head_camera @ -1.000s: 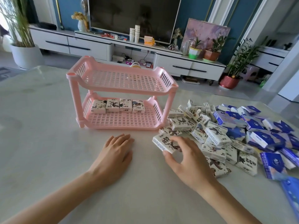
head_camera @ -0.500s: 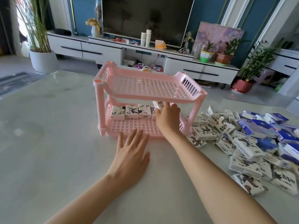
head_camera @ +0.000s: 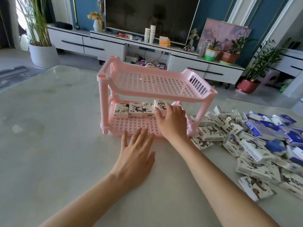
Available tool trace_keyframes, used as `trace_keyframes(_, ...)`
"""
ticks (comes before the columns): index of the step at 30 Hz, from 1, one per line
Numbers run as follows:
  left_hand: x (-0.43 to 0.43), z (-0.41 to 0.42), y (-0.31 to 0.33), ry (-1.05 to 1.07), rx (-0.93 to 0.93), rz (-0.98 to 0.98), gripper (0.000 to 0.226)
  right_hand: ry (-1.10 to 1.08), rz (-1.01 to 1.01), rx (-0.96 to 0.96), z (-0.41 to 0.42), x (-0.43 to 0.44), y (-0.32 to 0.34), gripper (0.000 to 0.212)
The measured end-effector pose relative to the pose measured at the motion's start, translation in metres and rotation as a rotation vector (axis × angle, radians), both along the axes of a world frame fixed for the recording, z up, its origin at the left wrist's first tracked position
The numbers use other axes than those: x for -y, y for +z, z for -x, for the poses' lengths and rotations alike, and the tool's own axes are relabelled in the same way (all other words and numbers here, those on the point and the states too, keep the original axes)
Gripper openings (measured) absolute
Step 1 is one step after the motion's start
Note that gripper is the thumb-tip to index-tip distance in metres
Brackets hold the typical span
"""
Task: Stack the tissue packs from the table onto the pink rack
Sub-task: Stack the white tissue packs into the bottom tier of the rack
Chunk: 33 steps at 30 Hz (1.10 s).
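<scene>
Pink rack (head_camera: 164, 94) smooth perforated plastic; tissue packs (head_camera: 255, 149) glossy printed film; table (head_camera: 49, 128) polished, stone-like.

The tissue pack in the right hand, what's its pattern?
White with black ink-style drawings and lettering, on the tissue pack in the head view.

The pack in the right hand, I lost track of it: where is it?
The pack sits on the pink rack's lower shelf, right of three packs, under the right hand.

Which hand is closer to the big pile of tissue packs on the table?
The right hand. It is inside the pink rack's lower shelf, just left of the pile of tissue packs. The left hand lies flat on the table before the rack, farther from the pile.
</scene>
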<state>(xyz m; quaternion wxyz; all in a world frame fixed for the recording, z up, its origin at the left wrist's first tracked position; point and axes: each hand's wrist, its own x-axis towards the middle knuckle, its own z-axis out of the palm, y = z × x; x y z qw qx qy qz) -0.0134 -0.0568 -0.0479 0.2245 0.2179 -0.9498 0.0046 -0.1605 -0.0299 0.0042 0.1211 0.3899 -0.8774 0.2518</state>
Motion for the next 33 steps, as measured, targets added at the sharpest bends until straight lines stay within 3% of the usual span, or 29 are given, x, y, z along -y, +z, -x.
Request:
trace_keyframes(5,-0.008,-0.005,0.006,-0.114,-0.055,0.041,0.042,0.25,0.185,0.001,-0.012,-0.131,0.013,0.028)
trace_keyframes(9,-0.061,0.006,0.015,-0.219,-0.138,-0.172,0.044,0.042,0.175,0.068,0.029,-0.22,0.025,0.022)
trace_keyframes(13,-0.145,0.04,0.031,-0.341,-0.022,-0.385,0.061,-0.13,0.045,0.241,0.059,-0.263,0.032,0.015)
trace_keyframes(15,-0.176,0.062,0.035,-0.33,0.063,-0.507,0.077,-0.113,-0.041,0.332,0.062,-0.27,0.029,0.021)
trace_keyframes(19,-0.205,0.1,0.029,-0.208,0.1,-0.595,0.101,-0.105,-0.093,0.475,0.063,-0.276,0.021,0.057)
trace_keyframes(24,-0.216,0.113,0.015,-0.111,0.03,-0.508,0.088,-0.071,-0.096,0.389,0.066,-0.278,0.02,0.051)
trace_keyframes(30,-0.209,0.11,0.015,-0.156,-0.08,-0.487,0.056,-0.071,-0.025,0.397,0.065,-0.279,0.024,0.043)
trace_keyframes(33,-0.197,0.092,0.02,-0.252,-0.089,-0.457,0.065,-0.043,-0.035,0.371,0.059,-0.281,0.026,0.039)
